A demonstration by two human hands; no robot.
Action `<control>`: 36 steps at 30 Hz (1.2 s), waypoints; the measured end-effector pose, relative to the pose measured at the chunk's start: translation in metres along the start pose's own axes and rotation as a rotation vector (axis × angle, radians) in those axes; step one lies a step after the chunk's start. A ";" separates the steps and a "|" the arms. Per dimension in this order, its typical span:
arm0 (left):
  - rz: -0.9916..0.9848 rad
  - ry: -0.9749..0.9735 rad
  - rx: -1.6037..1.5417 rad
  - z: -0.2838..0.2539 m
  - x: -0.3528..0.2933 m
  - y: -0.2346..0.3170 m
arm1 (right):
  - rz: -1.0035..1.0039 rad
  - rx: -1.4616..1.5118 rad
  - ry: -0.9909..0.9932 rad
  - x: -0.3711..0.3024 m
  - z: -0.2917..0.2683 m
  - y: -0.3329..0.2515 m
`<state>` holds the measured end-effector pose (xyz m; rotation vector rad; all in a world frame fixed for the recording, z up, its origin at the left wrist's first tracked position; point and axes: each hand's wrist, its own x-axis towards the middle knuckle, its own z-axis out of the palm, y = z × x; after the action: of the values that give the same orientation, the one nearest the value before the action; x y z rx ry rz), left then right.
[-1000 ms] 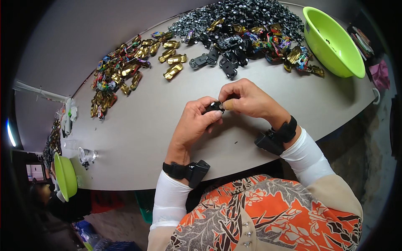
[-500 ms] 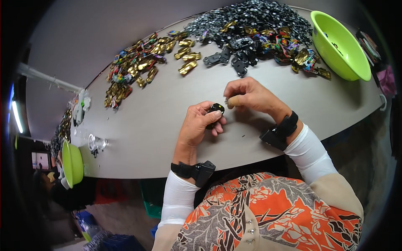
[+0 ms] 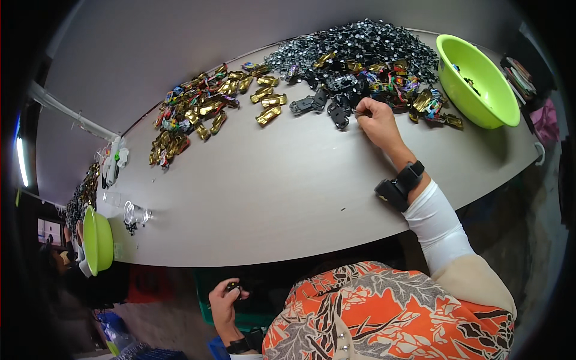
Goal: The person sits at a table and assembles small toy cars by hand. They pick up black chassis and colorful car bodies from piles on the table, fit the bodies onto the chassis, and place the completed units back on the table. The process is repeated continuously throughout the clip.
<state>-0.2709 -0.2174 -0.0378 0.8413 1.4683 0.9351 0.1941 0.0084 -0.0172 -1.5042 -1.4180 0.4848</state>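
Observation:
My right hand (image 3: pixel 377 123) reaches across the grey table (image 3: pixel 288 192) to the near edge of a big heap of small black parts (image 3: pixel 354 51), its fingertips pinched at a black piece (image 3: pixel 339 114); whether it grips it I cannot tell. My left hand (image 3: pixel 225 303) is down below the table edge, over a green crate (image 3: pixel 207 312), fingers closed around a small black part (image 3: pixel 233 287). Both wrists wear black bands.
A lime green bowl (image 3: pixel 474 81) stands at the far right. Gold toy-car bodies (image 3: pixel 204 111) lie scattered at the left back, some coloured ones mixed in. A second green bowl (image 3: pixel 98 240) and a clear glass piece (image 3: pixel 135 213) sit at the left end.
Both hands were together at the table centre on a small black part. Now my right hand has reached out to the black heap and my left has dropped below the table with the part.

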 end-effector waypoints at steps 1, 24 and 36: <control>-0.046 0.095 -0.006 -0.013 -0.001 -0.022 | -0.179 -0.076 0.094 0.002 0.006 0.011; 0.929 0.193 1.104 0.247 0.259 0.168 | -0.224 -0.135 -0.043 -0.009 0.008 -0.020; 0.236 -0.251 0.047 0.229 0.194 0.138 | -0.391 -0.234 -0.257 -0.030 0.024 -0.037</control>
<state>-0.0625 0.0367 -0.0045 1.1419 1.1958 0.9325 0.1482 -0.0162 -0.0069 -1.3274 -1.9761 0.2820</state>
